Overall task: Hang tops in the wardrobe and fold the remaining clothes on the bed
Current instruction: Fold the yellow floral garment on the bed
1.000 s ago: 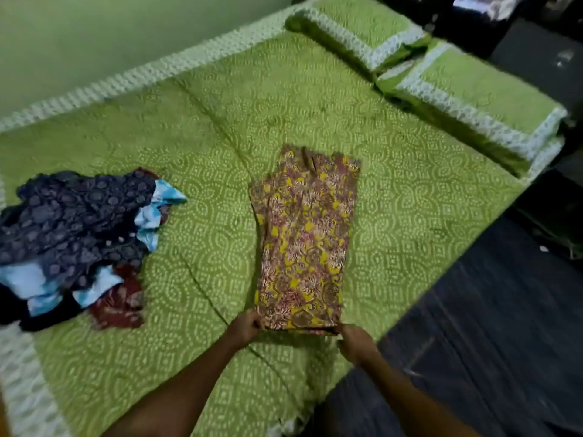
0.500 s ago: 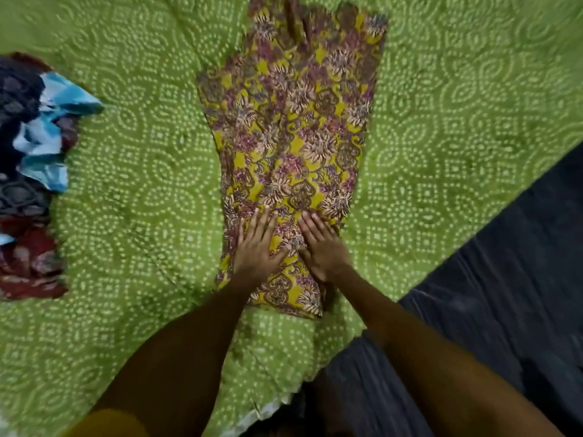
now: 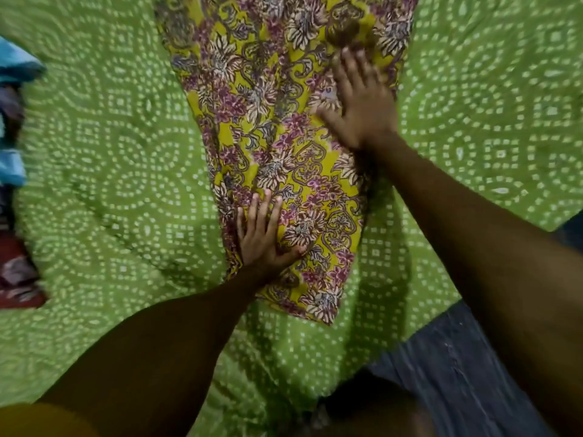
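Head view looked straight down on the yellow floral garment (image 3: 284, 146), which lay lengthwise on the green bedspread (image 3: 489, 105) near the bed's edge, its far end cut off by the top of the frame. The left hand (image 3: 265, 238) lay flat on the near left part of the cloth, its grip wide with fingers straight and holding nothing, probably to pin that end so the fabric would not slide. The right hand (image 3: 362, 102) pressed flat farther up the right side (blurred, so likely mid-stroke), its grip equally wide, apparently smoothing creases ahead of a fold. A pile of other clothes (image 3: 14, 184) sat well apart at the left edge, seemingly waiting its turn.
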`<action>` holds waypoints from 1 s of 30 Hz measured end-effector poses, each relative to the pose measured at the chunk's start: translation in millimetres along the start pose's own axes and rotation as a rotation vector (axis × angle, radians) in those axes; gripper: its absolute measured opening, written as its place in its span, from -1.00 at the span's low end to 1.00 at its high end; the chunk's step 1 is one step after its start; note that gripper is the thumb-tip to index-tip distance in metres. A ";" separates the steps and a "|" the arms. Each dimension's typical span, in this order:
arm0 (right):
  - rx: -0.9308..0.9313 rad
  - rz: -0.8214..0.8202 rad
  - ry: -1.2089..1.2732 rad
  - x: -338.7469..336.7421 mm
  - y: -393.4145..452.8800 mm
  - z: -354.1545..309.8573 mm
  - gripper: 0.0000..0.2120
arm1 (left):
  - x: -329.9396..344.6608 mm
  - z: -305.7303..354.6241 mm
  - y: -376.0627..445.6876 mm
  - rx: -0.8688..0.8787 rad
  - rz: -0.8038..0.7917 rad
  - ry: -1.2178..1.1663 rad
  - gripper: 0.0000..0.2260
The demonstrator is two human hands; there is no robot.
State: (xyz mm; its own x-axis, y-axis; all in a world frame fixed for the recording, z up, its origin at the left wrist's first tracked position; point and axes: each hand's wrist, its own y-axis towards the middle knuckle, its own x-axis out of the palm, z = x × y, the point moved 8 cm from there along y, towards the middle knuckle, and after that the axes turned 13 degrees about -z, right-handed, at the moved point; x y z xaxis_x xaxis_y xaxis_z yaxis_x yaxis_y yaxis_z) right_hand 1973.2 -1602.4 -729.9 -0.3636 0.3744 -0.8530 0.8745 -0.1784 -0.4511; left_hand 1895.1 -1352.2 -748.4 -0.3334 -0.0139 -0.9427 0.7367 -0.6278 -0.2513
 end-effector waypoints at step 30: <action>0.445 0.565 0.661 70.9 -140.9 -165.2 -0.46 | -76.5 -103.4 -40.1 0.093 0.151 -1.109 -0.84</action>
State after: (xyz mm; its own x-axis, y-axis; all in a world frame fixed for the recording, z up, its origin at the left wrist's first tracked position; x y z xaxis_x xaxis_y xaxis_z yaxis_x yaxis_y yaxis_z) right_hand 1877.3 -1400.4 -683.4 0.4440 0.5389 -0.7159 0.6141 -0.7648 -0.1949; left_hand 1951.9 -1245.5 -688.9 -0.6177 -0.7508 -0.2340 0.7826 -0.6160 -0.0896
